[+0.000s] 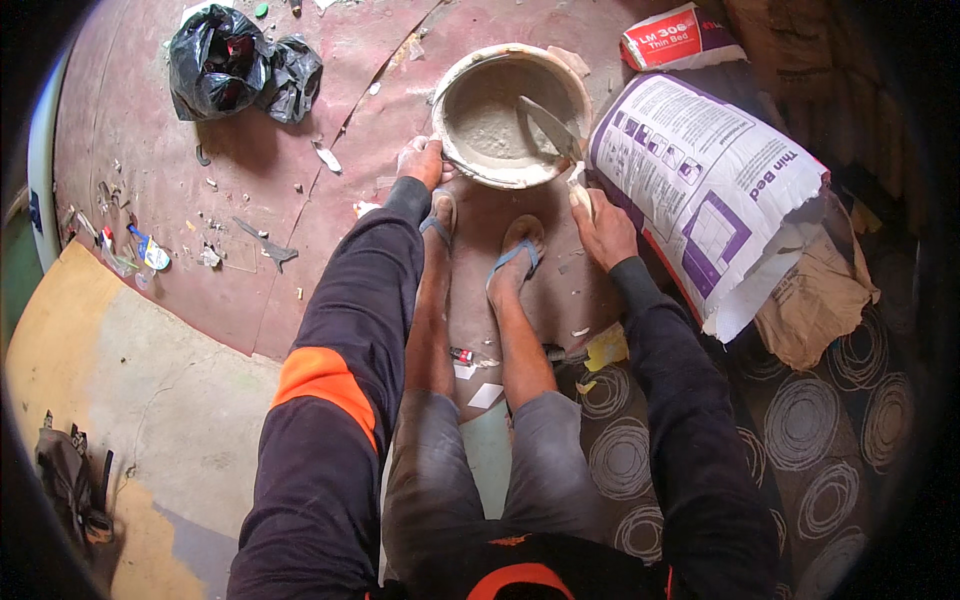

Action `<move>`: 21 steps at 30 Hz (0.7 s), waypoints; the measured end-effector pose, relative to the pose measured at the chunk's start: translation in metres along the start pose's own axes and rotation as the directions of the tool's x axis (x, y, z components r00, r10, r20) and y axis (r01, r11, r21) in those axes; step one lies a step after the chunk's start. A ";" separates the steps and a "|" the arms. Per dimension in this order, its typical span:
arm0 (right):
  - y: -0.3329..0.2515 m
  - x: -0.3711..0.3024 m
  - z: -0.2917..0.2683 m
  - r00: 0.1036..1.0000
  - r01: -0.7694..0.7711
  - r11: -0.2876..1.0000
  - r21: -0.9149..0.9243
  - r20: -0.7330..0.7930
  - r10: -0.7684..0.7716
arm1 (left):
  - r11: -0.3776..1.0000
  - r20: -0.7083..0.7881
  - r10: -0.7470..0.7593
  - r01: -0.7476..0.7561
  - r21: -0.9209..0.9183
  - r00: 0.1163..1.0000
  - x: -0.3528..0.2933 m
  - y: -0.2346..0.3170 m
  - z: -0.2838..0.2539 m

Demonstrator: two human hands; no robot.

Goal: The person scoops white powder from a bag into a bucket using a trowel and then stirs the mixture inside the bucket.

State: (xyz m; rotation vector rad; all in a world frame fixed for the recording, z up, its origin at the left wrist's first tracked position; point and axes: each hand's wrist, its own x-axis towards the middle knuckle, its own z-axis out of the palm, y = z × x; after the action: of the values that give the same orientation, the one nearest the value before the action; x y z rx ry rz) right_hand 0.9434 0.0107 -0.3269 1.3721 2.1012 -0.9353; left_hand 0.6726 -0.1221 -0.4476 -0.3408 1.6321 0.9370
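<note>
A round bucket (462,165) with grey wet mortar (487,128) in it stands on the reddish floor just beyond my feet. My left hand (422,163) grips the bucket's left rim with the fingers closed. On the other side, my right hand (604,228) is wrapped round the pale handle of a trowel (552,128). The trowel's metal blade reaches over the right rim, its tip above the mortar. Mortar smears coat the bucket's inner wall.
At the right lies a torn white and purple paper sack (690,170), close to my right hand, with brown paper (815,300) at its open end. A red and white packet (680,38) is behind it. Black plastic bags (225,75) sit far left. Scraps (268,243) litter the floor.
</note>
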 end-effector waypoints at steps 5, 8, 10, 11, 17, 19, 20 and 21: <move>0.035 0.003 0.044 0.956 0.194 0.975 -0.107 -0.203 -0.213 | 0.999 -0.021 0.035 -0.036 -0.016 0.999 0.004 -0.003 0.004; 0.057 0.019 0.074 0.955 0.163 0.978 -0.130 -0.226 -0.189 | 0.981 0.068 0.103 -0.113 0.156 0.992 0.013 0.003 -0.006; 0.068 0.029 0.094 0.971 0.105 0.988 -0.116 -0.203 -0.126 | 0.987 0.080 0.098 -0.107 0.122 0.992 0.016 0.004 -0.010; 0.072 0.034 0.103 0.982 0.082 0.989 -0.125 -0.161 -0.101 | 0.992 0.092 0.094 -0.102 0.078 0.991 0.017 0.004 -0.010; 0.088 0.038 0.135 0.978 0.105 0.994 -0.042 -0.177 -0.111 | 0.997 0.075 0.080 -0.079 -0.016 0.994 0.016 -0.001 -0.007; 0.096 0.038 0.137 0.977 0.105 0.994 -0.022 -0.184 -0.107 | 0.996 0.054 0.074 -0.071 -0.061 0.996 0.014 -0.003 -0.006; 0.101 0.039 0.137 0.986 0.079 0.997 0.004 -0.148 -0.078 | 0.997 0.062 0.072 -0.070 -0.039 0.995 0.013 -0.002 -0.007; 0.106 0.039 0.136 0.995 0.022 1.000 0.019 -0.101 -0.020 | 0.997 0.064 0.072 -0.071 -0.019 0.995 0.011 -0.001 -0.009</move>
State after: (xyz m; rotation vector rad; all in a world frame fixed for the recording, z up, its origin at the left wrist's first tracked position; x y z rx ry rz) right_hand 1.0269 -0.0390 -0.4751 1.4373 2.1903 -0.9159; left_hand 0.6642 -0.1267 -0.4582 -0.2629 1.5868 1.0061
